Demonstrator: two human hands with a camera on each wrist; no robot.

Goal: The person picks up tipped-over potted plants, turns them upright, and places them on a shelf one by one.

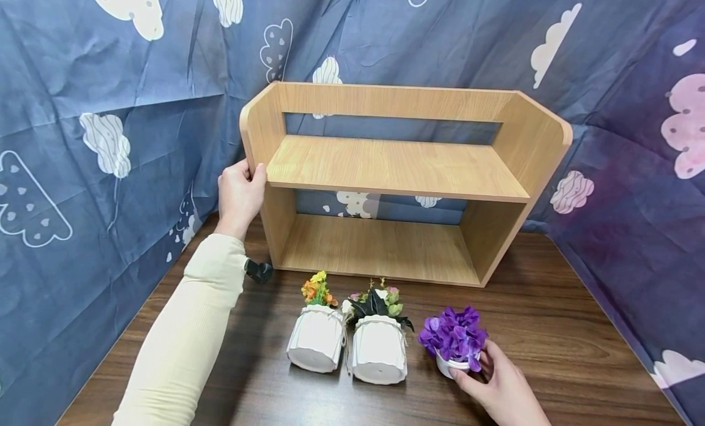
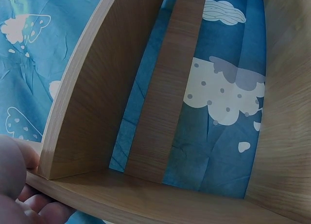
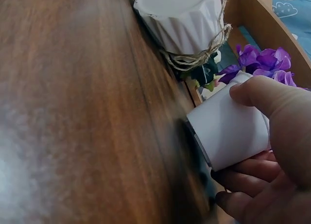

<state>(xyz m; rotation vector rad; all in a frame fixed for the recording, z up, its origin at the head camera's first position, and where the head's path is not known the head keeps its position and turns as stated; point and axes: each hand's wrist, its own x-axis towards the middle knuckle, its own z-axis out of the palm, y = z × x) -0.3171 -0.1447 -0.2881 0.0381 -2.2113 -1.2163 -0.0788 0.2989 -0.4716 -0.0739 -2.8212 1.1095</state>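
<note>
A two-tier wooden shelf [image 1: 385, 169] stands at the back of the table. My left hand [image 1: 239, 190] grips the front edge of its left side panel, thumb inside and fingers outside; the left wrist view shows that hand [image 2: 19, 185] at the panel's edge. At the front right, my right hand [image 1: 498, 383] holds a small white pot of purple flowers [image 1: 454, 337]. Seen in the right wrist view, thumb and fingers lie on opposite sides of the white pot [image 3: 231, 124]. Its base is close over the table.
Left of the purple flowers are two white pots with twine, one with dark leaves and pink blooms [image 1: 379, 349], the other with orange and yellow flowers [image 1: 316, 337]. Blue cloud-print cloth [image 1: 138, 77] hangs around the dark wooden table [image 1: 578, 328]. A black device [image 1: 259, 271] is at my left wrist.
</note>
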